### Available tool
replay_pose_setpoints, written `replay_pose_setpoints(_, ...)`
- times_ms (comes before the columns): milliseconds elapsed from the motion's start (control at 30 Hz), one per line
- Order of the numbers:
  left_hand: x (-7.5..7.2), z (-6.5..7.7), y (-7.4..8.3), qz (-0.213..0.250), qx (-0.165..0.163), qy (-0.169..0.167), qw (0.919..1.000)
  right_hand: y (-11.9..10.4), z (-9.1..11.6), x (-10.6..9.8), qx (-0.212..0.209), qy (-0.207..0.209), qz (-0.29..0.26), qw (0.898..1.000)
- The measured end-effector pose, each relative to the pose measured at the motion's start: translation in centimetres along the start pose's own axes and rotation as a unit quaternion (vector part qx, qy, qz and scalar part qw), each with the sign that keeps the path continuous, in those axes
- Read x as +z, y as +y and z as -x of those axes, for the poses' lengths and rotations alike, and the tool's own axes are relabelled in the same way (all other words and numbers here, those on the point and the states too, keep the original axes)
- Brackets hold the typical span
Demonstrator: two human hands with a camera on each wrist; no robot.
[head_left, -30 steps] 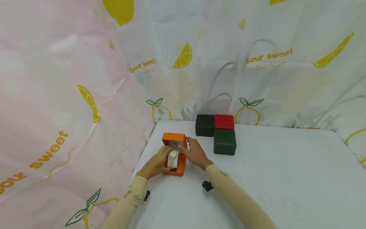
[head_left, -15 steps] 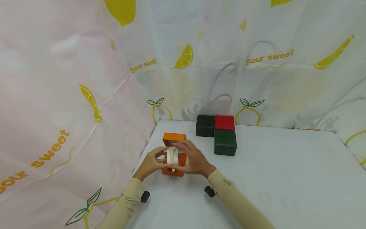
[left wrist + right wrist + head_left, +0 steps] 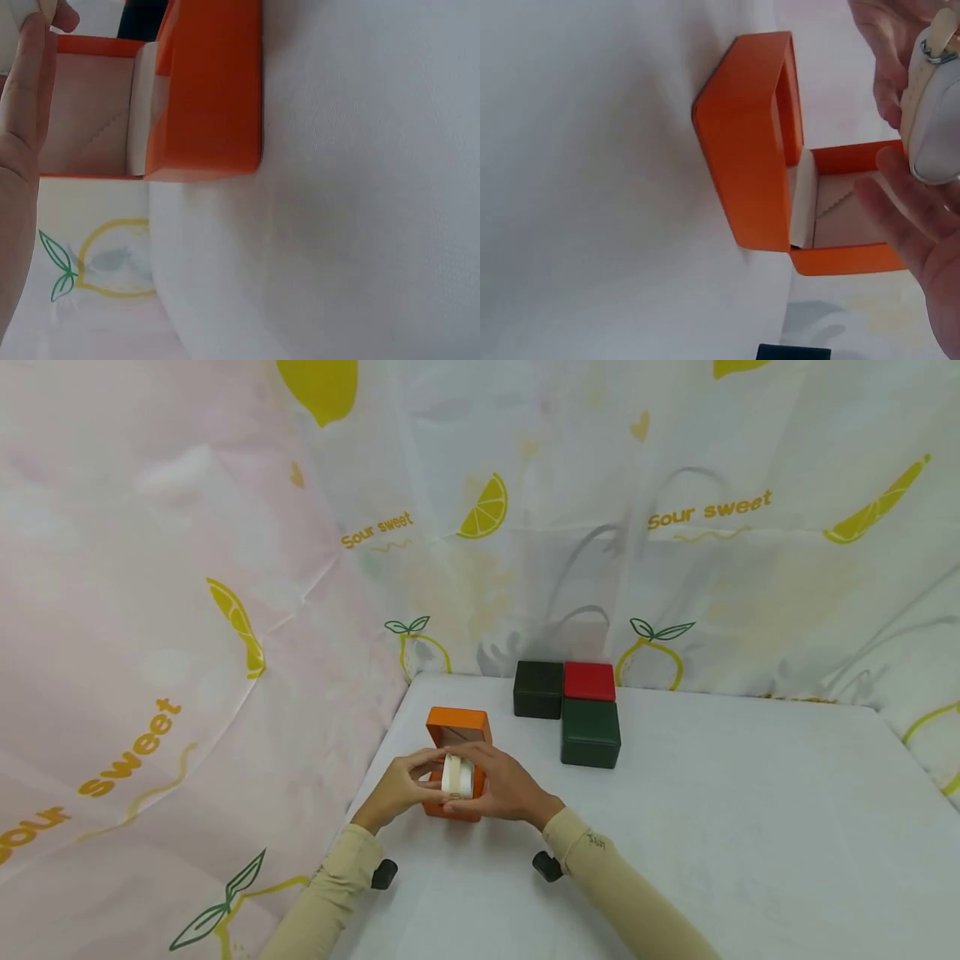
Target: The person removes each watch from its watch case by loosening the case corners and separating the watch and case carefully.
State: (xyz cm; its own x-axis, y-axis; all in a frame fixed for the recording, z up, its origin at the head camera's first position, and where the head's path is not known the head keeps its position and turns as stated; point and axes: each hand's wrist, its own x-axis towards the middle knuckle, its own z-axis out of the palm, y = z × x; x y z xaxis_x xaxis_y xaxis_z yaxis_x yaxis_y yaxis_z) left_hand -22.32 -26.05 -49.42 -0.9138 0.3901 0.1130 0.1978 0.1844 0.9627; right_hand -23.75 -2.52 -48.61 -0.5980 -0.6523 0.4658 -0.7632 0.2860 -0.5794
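Observation:
A wristwatch with a pale cream strap (image 3: 921,94) is wrapped round a white cushion (image 3: 459,779). Both hands hold it above the front part of an open orange watch box (image 3: 457,719). My left hand (image 3: 397,791) pinches it from the left, thumb below and fingers above. From the right, my right hand (image 3: 512,787) grips it, fingers over the top and thumb underneath. The strap's metal buckle (image 3: 939,54) shows in the right wrist view; the dial is hidden. In the left wrist view the raised lid's pale lining (image 3: 94,112) is visible.
Three closed boxes stand together right of the orange one: a black box (image 3: 537,690), a red box (image 3: 589,681) and a dark green box (image 3: 591,733). A white table (image 3: 720,827) carries everything, with a lemon-printed curtain (image 3: 555,527) behind and to the left.
The watch on its cushion has come up out of the orange box and tilted, turning its dial out of sight. My right hand has left the lid's edge and joined the left on it.

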Motion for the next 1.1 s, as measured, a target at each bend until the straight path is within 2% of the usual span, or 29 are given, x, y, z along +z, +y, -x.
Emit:
replay_pose_setpoints(233, 0.0, 0.0, 0.4, 0.025, -0.004, -0.009, 0.9996, -0.3, -0.1, -0.6, 0.012, 0.011, -0.099, 0.995)
replay_pose_setpoints(433, 0.4, -0.2, 0.2, 0.001, 0.017, -0.013, 0.9998, -0.4, 0.2, -0.7, 0.024, -0.006, -0.067, 0.997)
replay_pose_setpoints(633, 0.9, -0.3, 0.4, 0.01, 0.018, 0.018, 0.9996, -0.3, 0.2, -0.6, 0.015, 0.001, -0.04, 0.999)
replay_pose_setpoints(733, 1.0, -0.3, 0.7, 0.01, 0.019, 0.024, 0.9995, -0.6, 0.1, -0.8, 0.015, 0.007, -0.045, 0.999)
replay_pose_setpoints(967, 1.4, -0.5, 1.0, 0.029, 0.046, 0.007, 0.9985, -0.7, -0.1, -1.1, -0.048, 0.026, -0.013, 0.998)
replay_pose_setpoints(1100, 1.6, -0.5, 0.9, 0.025, 0.05, -0.006, 0.9984, -0.3, 0.2, -0.8, -0.054, 0.026, -0.029, 0.998)
